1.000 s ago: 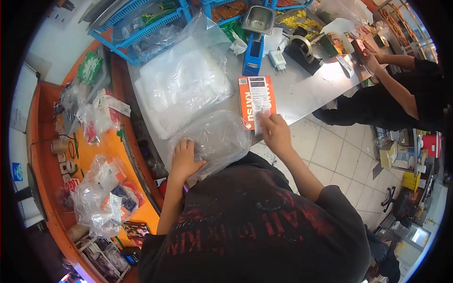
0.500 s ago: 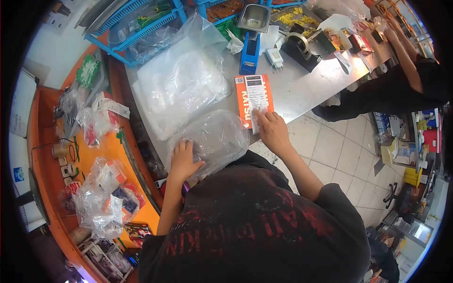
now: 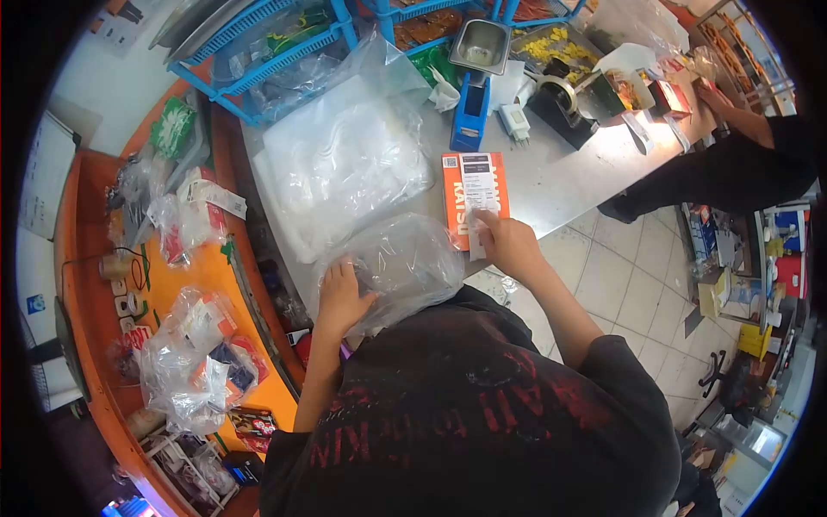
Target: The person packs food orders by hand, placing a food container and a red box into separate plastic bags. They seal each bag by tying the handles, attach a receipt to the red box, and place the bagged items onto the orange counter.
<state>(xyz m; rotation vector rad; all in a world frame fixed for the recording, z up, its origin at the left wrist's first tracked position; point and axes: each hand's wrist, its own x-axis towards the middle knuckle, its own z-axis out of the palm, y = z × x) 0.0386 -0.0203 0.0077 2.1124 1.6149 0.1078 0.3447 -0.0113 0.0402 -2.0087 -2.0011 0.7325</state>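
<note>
My left hand point(image 3: 342, 299) lies open on a clear plastic bag point(image 3: 405, 263) at the near edge of the metal table, its fingers flat on the film. To its right, an orange and white box point(image 3: 452, 194) with "KATSU" lettering lies on the table. A printed receipt point(image 3: 476, 183) runs down the top of this box, its lower end past the printed part. My right hand point(image 3: 515, 248) is at the box's lower right corner, index finger stretched out onto the receipt. The other fingers are curled and partly hidden.
A stack of clear plastic bags point(image 3: 345, 164) covers the table's left part. Behind stand a blue holder point(image 3: 470, 116), a metal container point(image 3: 481, 47), a white charger point(image 3: 514, 123), a tape dispenser point(image 3: 562, 116) and blue baskets point(image 3: 267, 73). Another person's arm point(image 3: 743, 121) reaches in at right.
The view has shifted, so the table's things appear slightly lower and to the right. My right index finger stays on the receipt; my left hand remains on the bag. The other person's arm has moved.
</note>
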